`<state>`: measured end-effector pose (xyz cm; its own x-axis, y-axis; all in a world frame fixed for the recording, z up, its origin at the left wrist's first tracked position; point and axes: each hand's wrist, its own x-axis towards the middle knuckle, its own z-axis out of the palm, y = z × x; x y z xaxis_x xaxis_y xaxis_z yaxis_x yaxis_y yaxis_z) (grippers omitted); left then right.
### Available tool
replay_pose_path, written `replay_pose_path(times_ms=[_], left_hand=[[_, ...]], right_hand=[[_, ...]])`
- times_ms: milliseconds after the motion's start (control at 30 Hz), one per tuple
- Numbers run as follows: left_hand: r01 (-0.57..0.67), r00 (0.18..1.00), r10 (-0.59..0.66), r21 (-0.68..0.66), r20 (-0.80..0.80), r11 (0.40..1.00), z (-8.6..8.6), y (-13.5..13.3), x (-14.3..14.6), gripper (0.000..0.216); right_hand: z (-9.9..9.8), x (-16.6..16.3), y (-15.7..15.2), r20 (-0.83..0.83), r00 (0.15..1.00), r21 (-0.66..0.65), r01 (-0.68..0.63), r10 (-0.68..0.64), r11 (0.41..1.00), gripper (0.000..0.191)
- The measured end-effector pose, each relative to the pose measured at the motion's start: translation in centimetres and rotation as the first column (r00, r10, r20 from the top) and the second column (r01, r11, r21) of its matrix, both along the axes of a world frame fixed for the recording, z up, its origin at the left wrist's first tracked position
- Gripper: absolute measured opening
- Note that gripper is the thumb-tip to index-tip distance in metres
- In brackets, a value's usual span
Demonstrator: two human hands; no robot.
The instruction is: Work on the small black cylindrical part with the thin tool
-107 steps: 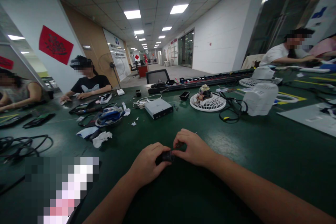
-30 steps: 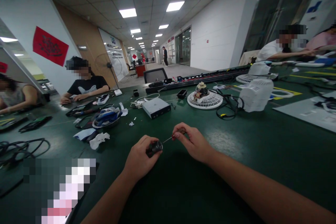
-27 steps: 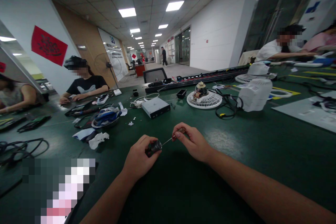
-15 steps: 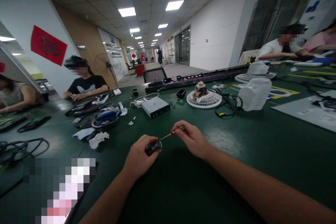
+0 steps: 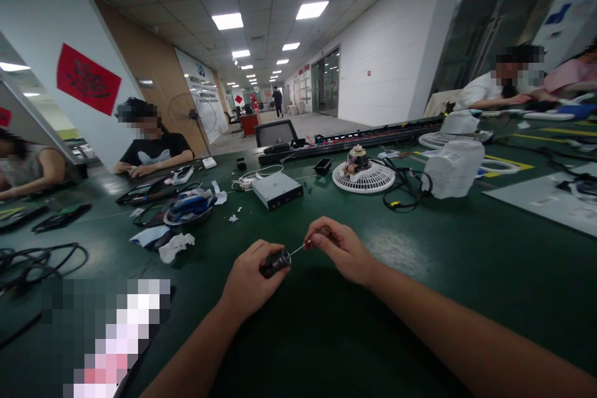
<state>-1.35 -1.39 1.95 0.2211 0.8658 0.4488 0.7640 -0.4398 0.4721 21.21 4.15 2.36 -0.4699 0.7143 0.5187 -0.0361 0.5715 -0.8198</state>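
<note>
Screwdriver (image 5: 298,249), with a thin metal shaft and a reddish-brown handle, sits in the right hand (image 5: 344,253), its fingers closed around the handle; the shaft slants down and toward the left hand (image 5: 246,278), which grips a short dark cylinder with a pale, ring-like rim (image 5: 276,263) between thumb and fingers; that rim faces the shaft, though at this size it is hard to tell whether the tip touches it or reaches just inside. Both hands are over the dark green tabletop (image 5: 298,342), near each other but apart; beyond them lies a flat silver box with a black front (image 5: 278,190); to its right stand a small black open tray (image 5: 323,166) and a round white plastic grille (image 5: 364,181) bearing a motor-like part; crumpled white tissue (image 5: 176,248) lies to the left, near a blue cloth-like bundle (image 5: 193,205).
</note>
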Motion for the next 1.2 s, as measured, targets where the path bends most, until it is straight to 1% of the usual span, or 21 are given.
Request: replay_pose_path(times_ms=[133,200,300,400,467,500,600,667,700,733,800,867,933,1000,1033,1100,1200], left_hand=[[-0.003,1.0,0.003,0.001,0.002,1.0,-0.1,0.1,-0.1,0.03],[0.006,1.0,-0.006,-0.004,0.003,1.0,-0.2,0.1,-0.2,0.03],[0.007,1.0,-0.007,-0.015,0.003,1.0,-0.1,0.1,-0.1,0.03],[-0.017,1.0,0.017,-0.016,0.012,1.0,0.0,0.1,-0.1,0.029],[-0.037,0.999,0.037,-0.012,0.018,0.999,-0.1,0.1,-0.1,0.028],[-0.047,0.999,0.047,-0.01,0.018,0.999,-0.1,0.2,-0.2,0.028],[-0.064,0.998,0.064,-0.007,0.008,0.998,-0.2,0.3,-0.3,0.026],[-0.069,0.998,0.069,-0.01,0.003,0.998,-0.2,0.3,-0.3,0.025],[-0.071,0.998,0.071,-0.012,0.0,0.997,-0.2,0.3,-0.3,0.025],[-0.073,0.997,0.073,-0.013,-0.004,0.997,-0.2,0.3,-0.3,0.025],[-0.076,0.997,0.076,-0.011,-0.017,0.997,-0.1,0.3,-0.3,0.025],[-0.077,0.997,0.077,-0.002,-0.024,0.997,-0.1,0.3,-0.3,0.025],[-0.079,0.997,0.079,0.0,-0.019,0.997,-0.1,0.3,-0.2,0.026],[-0.078,0.997,0.078,-0.015,-0.013,0.997,-0.1,0.3,-0.3,0.027],[-0.077,0.997,0.076,-0.028,-0.015,0.997,-0.1,0.3,-0.3,0.027],[-0.074,0.997,0.073,-0.048,-0.021,0.996,-0.1,0.3,-0.3,0.028],[-0.061,0.998,0.06,-0.055,-0.016,0.997,-0.1,0.2,-0.3,0.029]], right_hand=[[0.1,0.0,-0.1,0.075,0.994,0.064,0.07,-0.075,0.996,0.021],[0.2,0.1,-0.1,0.086,0.994,0.072,0.064,-0.07,0.995,0.022],[0.2,0.2,-0.2,0.048,0.998,0.054,0.031,-0.034,0.998,0.024],[0.0,0.1,-0.1,0.084,0.995,0.059,0.047,-0.052,0.997,0.021],[-0.1,0.1,-0.1,0.125,0.986,0.094,0.097,-0.108,0.991,0.019],[-0.1,0.1,0.0,0.121,0.981,0.125,0.14,-0.155,0.982,0.019],[0.3,0.5,0.1,0.019,0.954,0.231,0.286,-0.298,0.93,0.019],[0.9,1.0,0.2,0.023,0.944,0.287,0.308,-0.329,0.907,0.018],[1.3,1.2,0.3,0.083,0.943,0.315,0.282,-0.322,0.906,0.018],[1.6,1.4,0.3,0.171,0.939,0.347,0.227,-0.299,0.91,0.017],[2.1,1.6,0.3,0.377,0.891,0.383,0.1,-0.254,0.918,0.012],[2.1,1.5,0.2,0.546,0.815,0.355,-0.015,-0.195,0.935,0.01],[1.8,1.3,0.1,0.652,0.745,0.3,-0.087,-0.137,0.95,0.017],[1.3,1.0,0.0,0.705,0.701,0.259,-0.112,-0.109,0.959,0.017],[1.2,0.8,0.0,0.715,0.691,0.25,-0.113,-0.104,0.962,0.015],[0.9,0.6,0.0,0.706,0.698,0.257,-0.101,-0.116,0.961,0.014],[0.8,0.4,0.1,0.664,0.734,0.291,-0.078,-0.143,0.954,0.011]])
